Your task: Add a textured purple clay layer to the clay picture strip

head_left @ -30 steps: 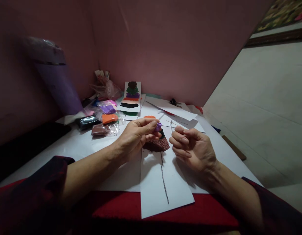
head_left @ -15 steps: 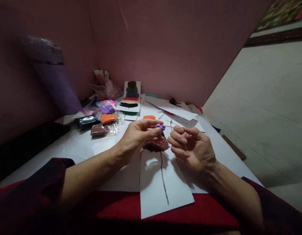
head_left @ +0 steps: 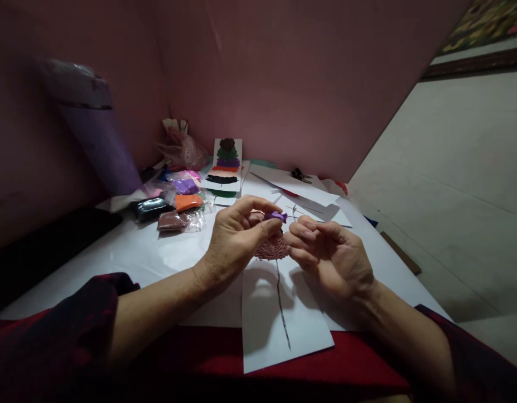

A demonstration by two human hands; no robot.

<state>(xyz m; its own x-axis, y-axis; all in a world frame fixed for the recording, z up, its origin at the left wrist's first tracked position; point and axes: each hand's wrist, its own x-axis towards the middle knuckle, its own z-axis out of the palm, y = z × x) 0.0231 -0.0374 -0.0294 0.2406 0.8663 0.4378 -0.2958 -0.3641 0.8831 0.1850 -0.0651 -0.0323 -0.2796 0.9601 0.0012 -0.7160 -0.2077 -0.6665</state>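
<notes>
My left hand (head_left: 237, 238) pinches a small lump of purple clay (head_left: 276, 216) between thumb and fingertips, held up over the sheet. Close beside it on the right, my right hand (head_left: 332, 252) is closed, thumb against forefinger, around a thin needle that barely shows now. Beneath both hands lies a white paper sheet (head_left: 286, 319) with a dark drawn stem. A textured brown clay shape (head_left: 272, 249) sits at the top of that stem, partly covered by my hands.
Bagged clay lies at the left: black (head_left: 151, 208), brown (head_left: 172, 220), orange (head_left: 188, 202) and purple (head_left: 185, 186). Behind stands a card with coloured bands (head_left: 222, 172). More white papers (head_left: 296, 187) and keys (head_left: 299, 175) lie at the back right.
My left fingers have curled further around the purple clay. The needle, plain between the hands before, now hardly shows. The orange clay patch behind my left hand is now hidden.
</notes>
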